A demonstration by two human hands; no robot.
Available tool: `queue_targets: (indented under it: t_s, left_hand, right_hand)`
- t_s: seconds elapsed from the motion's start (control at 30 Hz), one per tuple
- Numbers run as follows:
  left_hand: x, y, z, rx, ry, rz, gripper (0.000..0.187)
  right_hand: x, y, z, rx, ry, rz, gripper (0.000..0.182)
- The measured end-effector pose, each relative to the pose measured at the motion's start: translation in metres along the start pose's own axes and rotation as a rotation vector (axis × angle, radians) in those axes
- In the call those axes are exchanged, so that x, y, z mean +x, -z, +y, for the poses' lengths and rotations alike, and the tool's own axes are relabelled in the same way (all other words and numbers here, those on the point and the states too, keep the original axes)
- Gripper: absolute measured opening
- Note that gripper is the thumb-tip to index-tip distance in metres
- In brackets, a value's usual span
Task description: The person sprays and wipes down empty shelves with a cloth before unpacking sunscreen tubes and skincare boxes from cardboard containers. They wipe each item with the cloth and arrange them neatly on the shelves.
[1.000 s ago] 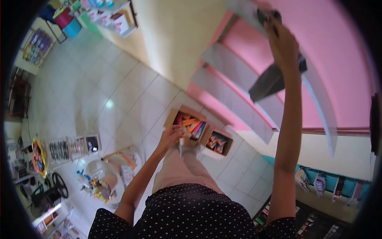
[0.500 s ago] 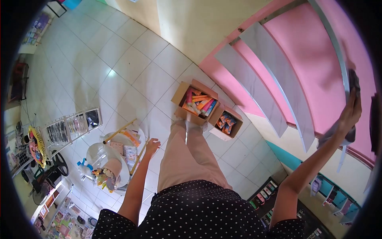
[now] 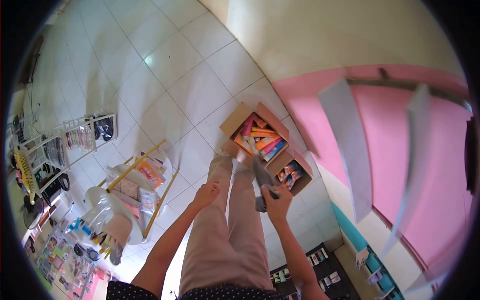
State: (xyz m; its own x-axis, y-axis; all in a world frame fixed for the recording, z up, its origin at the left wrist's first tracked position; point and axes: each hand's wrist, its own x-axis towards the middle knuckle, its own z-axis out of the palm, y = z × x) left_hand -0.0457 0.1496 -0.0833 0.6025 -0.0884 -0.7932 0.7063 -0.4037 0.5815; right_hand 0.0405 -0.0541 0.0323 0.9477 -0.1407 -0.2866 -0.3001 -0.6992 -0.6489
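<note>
A dark grey cloth hangs from my right hand, whose fingers are wrapped round it in front of my legs. Part of the cloth's far end overlaps the view of the boxes on the floor. My left hand is beside my left thigh, its fingers curled in, and I see nothing in it. Beyond my feet stands an open cardboard box with orange, pink and blue packets. A smaller cardboard box beside it contains orange-and-blue packs.
Grey shelves project from the pink wall at right. A stool with yellow legs bears packets and a tub at left. A white wire rack with packaged goods stands farther left.
My right hand has come down from the shelf with the grey cloth to in front of my legs. My left hand has shifted slightly toward my thigh, and the view has turned.
</note>
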Motion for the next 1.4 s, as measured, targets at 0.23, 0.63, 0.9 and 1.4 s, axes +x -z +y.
queue_targets:
  t_s: [0.23,0.63,0.9,1.4]
  left_hand:
    - [0.15,-0.043,-0.009,0.224,-0.145,0.038,0.028]
    - [0.419,-0.129,0.013,0.978,-0.515,0.003,0.028]
    - [0.438,-0.141,-0.013,1.246,-0.715,0.284,0.018]
    - [0.442,-0.136,-0.01,0.772,-0.607,0.066,0.03]
  right_hand:
    - [0.093,-0.157,0.182,0.036,-0.352,-0.177,0.017]
    - [0.217,-0.317,0.333,1.109,-1.057,0.29,0.05]
    - [0.231,-0.304,0.299,0.947,-1.214,0.422,0.054]
    - [0.235,-0.311,0.372,1.536,-1.157,-0.172,0.026]
